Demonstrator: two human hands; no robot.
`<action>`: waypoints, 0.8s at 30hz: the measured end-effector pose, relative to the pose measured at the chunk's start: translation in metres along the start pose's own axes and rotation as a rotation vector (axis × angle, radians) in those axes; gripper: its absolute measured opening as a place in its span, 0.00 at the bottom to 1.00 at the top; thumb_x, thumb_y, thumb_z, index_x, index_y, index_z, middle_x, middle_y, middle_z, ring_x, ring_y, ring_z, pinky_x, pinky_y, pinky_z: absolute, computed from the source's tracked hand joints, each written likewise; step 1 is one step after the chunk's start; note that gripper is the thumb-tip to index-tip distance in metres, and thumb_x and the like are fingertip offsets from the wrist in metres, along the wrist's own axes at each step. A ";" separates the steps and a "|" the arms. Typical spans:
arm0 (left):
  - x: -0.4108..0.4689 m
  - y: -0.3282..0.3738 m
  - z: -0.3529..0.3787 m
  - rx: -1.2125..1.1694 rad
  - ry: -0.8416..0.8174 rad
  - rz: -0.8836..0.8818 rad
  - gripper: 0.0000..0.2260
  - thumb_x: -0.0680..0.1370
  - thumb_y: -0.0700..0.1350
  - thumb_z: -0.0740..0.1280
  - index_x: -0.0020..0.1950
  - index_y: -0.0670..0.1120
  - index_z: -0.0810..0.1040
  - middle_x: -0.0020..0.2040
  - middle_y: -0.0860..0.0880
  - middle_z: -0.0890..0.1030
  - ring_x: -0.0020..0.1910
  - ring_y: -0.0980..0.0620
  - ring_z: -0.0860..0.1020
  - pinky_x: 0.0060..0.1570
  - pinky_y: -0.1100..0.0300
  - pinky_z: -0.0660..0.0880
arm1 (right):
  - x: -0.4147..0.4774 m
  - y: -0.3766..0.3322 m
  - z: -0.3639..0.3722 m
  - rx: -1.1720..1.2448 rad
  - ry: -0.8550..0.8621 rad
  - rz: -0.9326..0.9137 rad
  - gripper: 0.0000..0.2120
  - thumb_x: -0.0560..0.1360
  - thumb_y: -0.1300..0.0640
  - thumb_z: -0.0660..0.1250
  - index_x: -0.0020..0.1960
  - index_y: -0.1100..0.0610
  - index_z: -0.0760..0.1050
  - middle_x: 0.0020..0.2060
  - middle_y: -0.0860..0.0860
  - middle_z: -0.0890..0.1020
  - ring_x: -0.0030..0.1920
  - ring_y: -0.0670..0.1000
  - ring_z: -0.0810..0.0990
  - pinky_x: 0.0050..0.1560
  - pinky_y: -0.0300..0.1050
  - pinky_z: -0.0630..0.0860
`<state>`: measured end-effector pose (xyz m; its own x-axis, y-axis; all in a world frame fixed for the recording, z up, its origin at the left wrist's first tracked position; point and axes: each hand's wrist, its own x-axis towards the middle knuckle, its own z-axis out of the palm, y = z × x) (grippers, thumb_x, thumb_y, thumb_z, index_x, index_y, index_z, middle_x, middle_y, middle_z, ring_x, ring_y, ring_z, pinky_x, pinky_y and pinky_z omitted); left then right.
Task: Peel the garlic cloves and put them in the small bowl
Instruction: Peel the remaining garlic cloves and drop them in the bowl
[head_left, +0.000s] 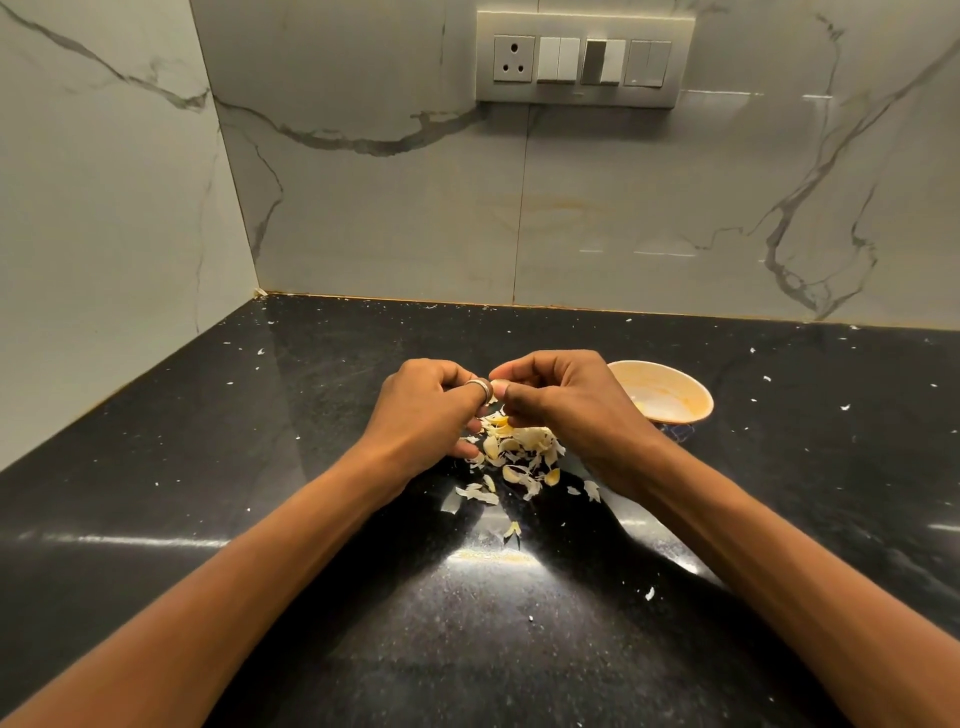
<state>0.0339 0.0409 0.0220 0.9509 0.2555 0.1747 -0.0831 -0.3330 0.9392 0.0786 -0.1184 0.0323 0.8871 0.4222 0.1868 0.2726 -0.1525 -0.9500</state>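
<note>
1. Our two bare forearms come in from the bottom corners and draw together over the middle of the black countertop (249, 426).
2. Our left hand (431, 408) has its fingers curled inward, and a ring (480, 388) sits on the digit nearest the other hand.
3. Our right hand (566, 405) is curled the same way, and its thumb and forefinger tips meet those of the left.
4. Between those fingertips both hands pinch the garlic clove (492, 400). Only a pale sliver of it shows, so we cannot tell how much skin it carries. It is held off the counter, above the far edge of the peelings.
5. A loose heap of garlic skins (519, 452), white and yellowish, lies on the countertop just below and between our hands. A few stray pieces trail from it toward us.
6. The small bowl (696, 402) stands upright on the counter just beside our right hand, to its right and a little behind it. The hand hides its left part. Its inside is pale with an orange tint, and something yellowish lies low in it that we cannot identify.
7. Tiny white flecks are scattered across the countertop on both sides.
8. Veined marble wall panels (363, 208) rise behind and to the left, and a switch plate (584, 57) with a socket is set high on the back wall.
</note>
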 end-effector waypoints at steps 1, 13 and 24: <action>0.000 0.000 0.000 0.006 0.000 0.005 0.06 0.79 0.41 0.67 0.44 0.43 0.83 0.40 0.45 0.83 0.36 0.53 0.82 0.36 0.53 0.83 | 0.000 0.000 0.000 0.003 -0.004 0.004 0.06 0.77 0.63 0.71 0.54 0.63 0.83 0.46 0.61 0.85 0.44 0.51 0.83 0.47 0.42 0.82; 0.001 -0.001 -0.005 0.108 0.049 0.080 0.12 0.81 0.45 0.66 0.42 0.40 0.80 0.36 0.43 0.81 0.30 0.56 0.81 0.29 0.58 0.80 | 0.001 -0.004 -0.004 0.172 -0.045 0.134 0.04 0.77 0.66 0.70 0.50 0.63 0.82 0.37 0.53 0.81 0.37 0.46 0.79 0.39 0.38 0.78; 0.000 -0.002 -0.007 0.097 -0.017 0.289 0.05 0.77 0.41 0.74 0.51 0.48 0.86 0.35 0.54 0.85 0.32 0.58 0.83 0.33 0.61 0.81 | 0.001 -0.002 -0.006 0.185 -0.030 0.065 0.07 0.79 0.63 0.69 0.54 0.65 0.81 0.47 0.63 0.85 0.45 0.53 0.84 0.44 0.40 0.82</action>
<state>0.0322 0.0476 0.0219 0.8970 0.1232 0.4246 -0.3224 -0.4749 0.8188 0.0814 -0.1224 0.0358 0.8883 0.4436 0.1187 0.1395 -0.0144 -0.9901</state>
